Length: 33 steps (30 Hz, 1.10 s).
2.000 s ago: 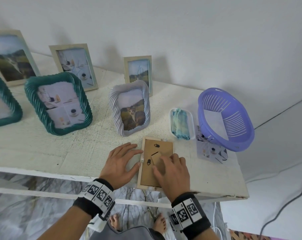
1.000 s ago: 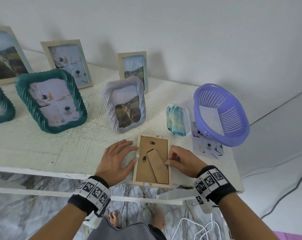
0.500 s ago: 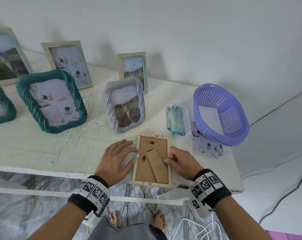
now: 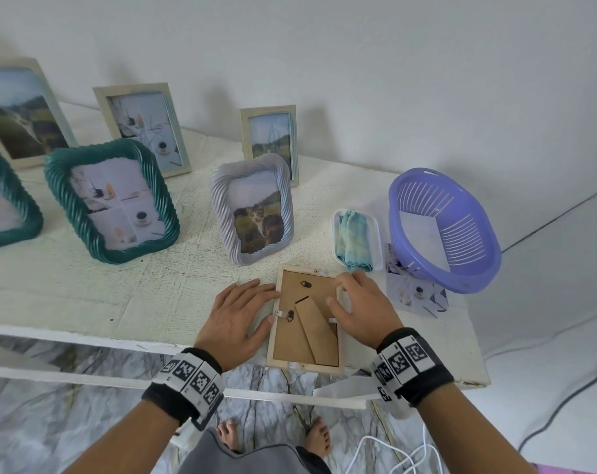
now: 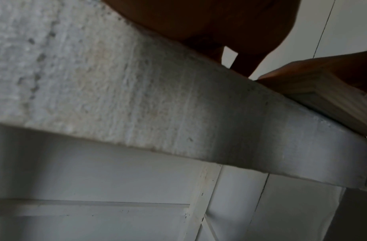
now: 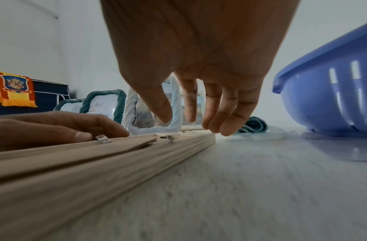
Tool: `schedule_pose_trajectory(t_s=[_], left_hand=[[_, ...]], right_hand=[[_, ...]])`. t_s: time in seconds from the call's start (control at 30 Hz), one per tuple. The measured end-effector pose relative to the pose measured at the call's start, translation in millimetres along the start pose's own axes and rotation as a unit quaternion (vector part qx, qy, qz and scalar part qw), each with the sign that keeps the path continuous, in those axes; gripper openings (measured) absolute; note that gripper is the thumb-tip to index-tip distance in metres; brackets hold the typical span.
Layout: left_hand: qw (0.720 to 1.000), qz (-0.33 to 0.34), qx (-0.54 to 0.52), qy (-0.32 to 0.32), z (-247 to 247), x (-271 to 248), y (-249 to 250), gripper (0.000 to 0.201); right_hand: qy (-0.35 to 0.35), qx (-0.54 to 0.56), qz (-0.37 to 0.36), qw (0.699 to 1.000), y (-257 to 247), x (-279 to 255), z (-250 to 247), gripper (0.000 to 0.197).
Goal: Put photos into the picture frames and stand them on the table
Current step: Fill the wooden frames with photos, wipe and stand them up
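Nearest the person, between the two hands, a wooden frame (image 4: 305, 318) lies face down at the front edge of the desk (image 4: 85, 295), its near end hanging slightly past that edge. Its brown backing board is in place and the cardboard stand flap (image 4: 316, 331) lies nearly flat against it.

The left hand (image 4: 237, 319) lies spread and flat on the desk against the frame's left rail, thumb tip beside the small clear tab (image 4: 279, 314) on that side; it pinches nothing. The right hand (image 4: 360, 311) hovers over the right rail with fingers loosely bent and apart, fingertips (image 6: 226, 130) at or just above the far right corner, thumb over the backing. It holds nothing; whether the tips actually touch the wood I cannot tell.

The step in hand looks like securing the backing. To do it well, the left hand should brace the frame so it cannot slide off the edge while the right turns each tab fully over the board. Sliding the frame farther onto the desk first would lower the risk of it tipping. Only then should the flap be opened and the frame stood up.

Just beyond the right hand sits a small white tray (image 4: 375, 241) with a folded teal cloth (image 4: 353, 239), and to its right loose photos (image 4: 413, 294) partly under a purple basket (image 4: 444, 230). Beyond the left hand stand a lilac frame (image 4: 252, 208) with a cat photo and a green frame (image 4: 110, 200), with pale frames (image 4: 269, 142) farther back by the wall.
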<state>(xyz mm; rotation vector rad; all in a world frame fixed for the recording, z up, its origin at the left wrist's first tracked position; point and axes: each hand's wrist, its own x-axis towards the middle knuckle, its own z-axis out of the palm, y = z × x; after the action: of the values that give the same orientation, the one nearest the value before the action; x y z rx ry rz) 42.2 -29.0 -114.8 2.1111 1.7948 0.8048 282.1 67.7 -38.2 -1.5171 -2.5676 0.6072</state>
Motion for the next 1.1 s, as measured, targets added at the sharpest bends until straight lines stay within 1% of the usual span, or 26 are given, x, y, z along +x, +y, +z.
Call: schedule_pose_trajectory(t_s=[0.07, 0.13, 0.23, 0.33, 0.47, 0.67, 0.77, 0.9, 0.93, 1.03, 1.1], left_hand=[[1.000, 0.000, -0.002, 0.003, 0, 0, -1, 0.043], [1.000, -0.002, -0.001, 0.005, -1, 1, -2, 0.043], [1.000, -0.004, -0.003, 0.008, 0, 1, -2, 0.043], [1.000, -0.005, -0.003, 0.010, 0, 1, -2, 0.043], [1.000, -0.002, -0.001, 0.014, 0, 3, -2, 0.042], [1.000, 0.004, 0.001, 0.021, 2, 2, -3, 0.041], [1.000, 0.005, 0.003, 0.023, 2, 3, -3, 0.041], [1.000, 0.006, 0.006, 0.022, 3, 3, -4, 0.041], [1.000, 0.006, 0.005, 0.022, 3, 2, -4, 0.041], [1.000, 0.004, 0.005, 0.024, 2, 2, -4, 0.040], [1.000, 0.003, 0.004, 0.024, 2, 3, -3, 0.040]], right_hand=[[0.013, 0.003, -0.006, 1.000, -6, 11, 1, 0.041], [-0.005, -0.012, 0.001, 1.000, -10, 20, 4, 0.047], [-0.027, -0.030, 0.025, 0.999, -13, 27, 6, 0.042], [-0.032, -0.009, 0.035, 0.999, -15, 27, 5, 0.041], [-0.040, 0.003, 0.037, 0.999, -13, 24, 4, 0.044], [-0.048, -0.007, 0.026, 0.998, -13, 18, 5, 0.049], [-0.052, 0.022, 0.034, 0.998, -12, 13, 9, 0.051], [-0.038, 0.092, 0.048, 0.994, -10, 9, 9, 0.052], [-0.043, 0.098, 0.047, 0.993, -10, 9, 9, 0.053], [-0.071, 0.070, 0.035, 0.994, -14, 7, 9, 0.054], [-0.056, 0.102, 0.042, 0.992, -15, 3, 7, 0.053]])
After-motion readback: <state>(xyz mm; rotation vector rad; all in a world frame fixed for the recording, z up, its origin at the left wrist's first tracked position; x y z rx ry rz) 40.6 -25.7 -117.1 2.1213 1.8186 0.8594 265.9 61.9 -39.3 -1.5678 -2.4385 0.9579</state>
